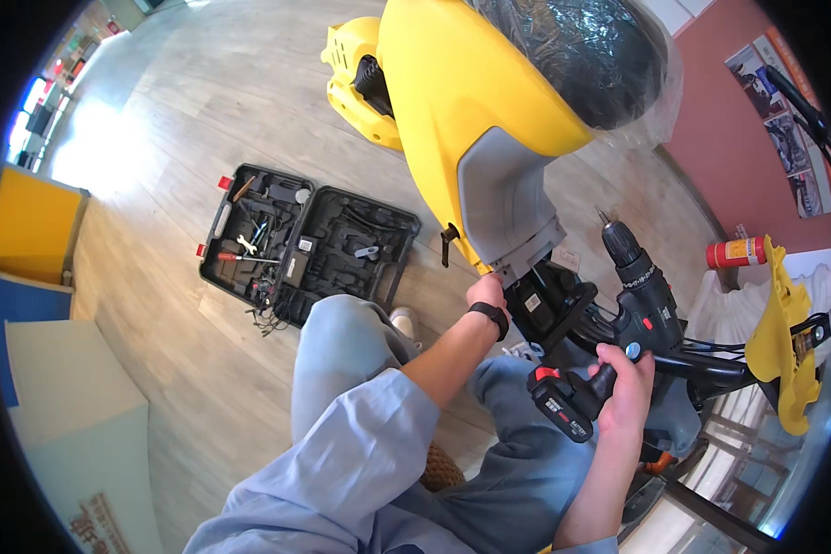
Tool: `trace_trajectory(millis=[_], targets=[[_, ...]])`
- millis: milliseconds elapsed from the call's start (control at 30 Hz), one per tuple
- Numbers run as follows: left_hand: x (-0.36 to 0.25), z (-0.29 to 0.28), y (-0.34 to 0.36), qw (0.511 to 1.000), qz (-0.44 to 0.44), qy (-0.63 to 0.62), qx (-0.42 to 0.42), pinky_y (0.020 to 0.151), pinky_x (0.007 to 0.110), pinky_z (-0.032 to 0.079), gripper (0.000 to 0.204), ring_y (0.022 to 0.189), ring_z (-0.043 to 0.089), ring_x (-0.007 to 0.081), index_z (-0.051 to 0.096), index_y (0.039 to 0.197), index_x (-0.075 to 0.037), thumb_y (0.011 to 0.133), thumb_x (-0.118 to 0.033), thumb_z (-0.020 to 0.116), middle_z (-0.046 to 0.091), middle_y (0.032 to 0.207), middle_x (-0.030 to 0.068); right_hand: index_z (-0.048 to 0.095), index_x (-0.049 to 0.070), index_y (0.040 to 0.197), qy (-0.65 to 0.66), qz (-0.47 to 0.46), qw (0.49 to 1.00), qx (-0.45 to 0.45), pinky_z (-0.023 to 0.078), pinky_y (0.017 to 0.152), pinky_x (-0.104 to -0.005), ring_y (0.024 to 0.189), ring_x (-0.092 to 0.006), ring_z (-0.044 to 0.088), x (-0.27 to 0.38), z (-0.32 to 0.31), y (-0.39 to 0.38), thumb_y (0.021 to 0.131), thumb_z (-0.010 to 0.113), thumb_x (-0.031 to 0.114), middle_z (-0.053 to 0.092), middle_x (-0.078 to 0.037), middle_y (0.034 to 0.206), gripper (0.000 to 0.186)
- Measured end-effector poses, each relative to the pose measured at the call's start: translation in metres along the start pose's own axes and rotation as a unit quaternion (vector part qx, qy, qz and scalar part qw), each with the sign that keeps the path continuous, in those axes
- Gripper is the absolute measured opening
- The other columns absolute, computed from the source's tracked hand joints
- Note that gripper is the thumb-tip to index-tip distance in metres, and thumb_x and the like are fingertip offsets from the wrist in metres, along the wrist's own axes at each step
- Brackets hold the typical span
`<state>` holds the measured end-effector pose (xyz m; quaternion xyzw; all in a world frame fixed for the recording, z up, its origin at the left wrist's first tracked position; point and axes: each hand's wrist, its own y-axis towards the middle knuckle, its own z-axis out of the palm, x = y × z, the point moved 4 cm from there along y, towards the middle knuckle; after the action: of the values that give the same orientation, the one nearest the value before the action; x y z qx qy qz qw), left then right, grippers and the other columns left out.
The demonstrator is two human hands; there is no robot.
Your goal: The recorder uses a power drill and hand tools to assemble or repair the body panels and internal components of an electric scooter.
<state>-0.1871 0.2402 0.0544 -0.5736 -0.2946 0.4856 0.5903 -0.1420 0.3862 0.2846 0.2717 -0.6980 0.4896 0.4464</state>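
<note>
My right hand (624,377) grips the handle of a black cordless drill (633,286) with a red-trimmed battery; its bit points up and away from me. My left hand (487,292), with a black band on the wrist, touches the lower edge of the grey panel (499,198) on a yellow scooter body (452,83). The fingertips sit where the grey panel meets the black frame parts (549,309) below it. The scooter seat (591,46) is wrapped in clear plastic. I am crouched, with my knees in light blue trousers below the hands.
An open black tool case (305,242) with bits and hand tools lies on the wooden floor to the left. A loose yellow panel (785,342) hangs at the right near a red can (737,251). Yellow and blue boards (28,240) stand at far left.
</note>
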Motion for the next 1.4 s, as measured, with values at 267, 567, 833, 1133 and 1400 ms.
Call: trace_trajectory(millis=[267,567,833,1133,1400], targets=[[-0.004,-0.008,0.017,0.978,0.073,0.094,0.17,0.076,0.037,0.037,0.025,0.093,0.045,0.0175,0.06,0.098,-0.011,0.075,-0.004,0.053,0.054,0.095,0.003,0.05,0.004,0.097,0.093,0.028,0.993,0.074,0.045,0.054,-0.0263,0.069,-0.0123,0.05,0.021,0.025,-0.022,0.073,0.061,-0.001,0.052,-0.005,0.084,0.027],[-0.001,-0.011,0.014,0.969,0.022,0.124,0.215,0.085,0.043,0.037,0.041,0.103,0.045,0.0175,0.055,0.116,-0.008,0.076,-0.005,0.054,0.052,0.111,0.0031,0.05,0.002,0.099,0.073,0.185,0.964,0.176,0.045,0.051,-0.025,0.069,-0.0144,0.046,0.013,-0.056,-0.095,0.069,0.054,-0.008,0.047,-0.006,0.081,0.032],[-0.012,-0.025,0.061,0.949,-0.089,0.072,0.293,0.086,0.044,0.037,0.022,0.103,0.048,0.0183,0.054,0.103,-0.01,0.082,-0.017,0.053,0.052,0.099,0.0015,0.052,0.005,0.095,0.155,0.449,0.878,0.064,0.044,0.056,-0.0252,0.068,-0.0149,0.048,-0.132,-0.244,-0.18,0.073,0.06,-0.003,0.048,-0.005,0.078,0.025],[-0.042,-0.024,0.04,0.967,-0.064,0.142,0.202,0.084,0.04,0.039,0.018,0.088,0.05,0.0177,0.052,0.087,-0.012,0.082,-0.029,0.055,0.051,0.085,0.0013,0.058,0.01,0.073,0.051,0.5,0.863,-0.06,0.051,0.056,-0.0341,0.057,-0.0203,0.057,-0.385,-0.311,-0.108,0.069,0.067,0.013,0.057,-0.007,0.065,0.01],[-0.048,0.01,-0.011,0.939,0.046,0.303,0.156,0.077,0.034,0.043,0.018,0.083,0.054,0.0185,0.052,0.084,-0.014,0.081,-0.03,0.059,0.054,0.083,0.0009,0.052,0.001,0.079,0.032,0.354,0.924,-0.14,0.046,0.047,-0.0357,0.052,-0.0206,0.053,-0.519,-0.281,-0.053,0.063,0.065,0.002,0.052,-0.008,0.063,0.02]])
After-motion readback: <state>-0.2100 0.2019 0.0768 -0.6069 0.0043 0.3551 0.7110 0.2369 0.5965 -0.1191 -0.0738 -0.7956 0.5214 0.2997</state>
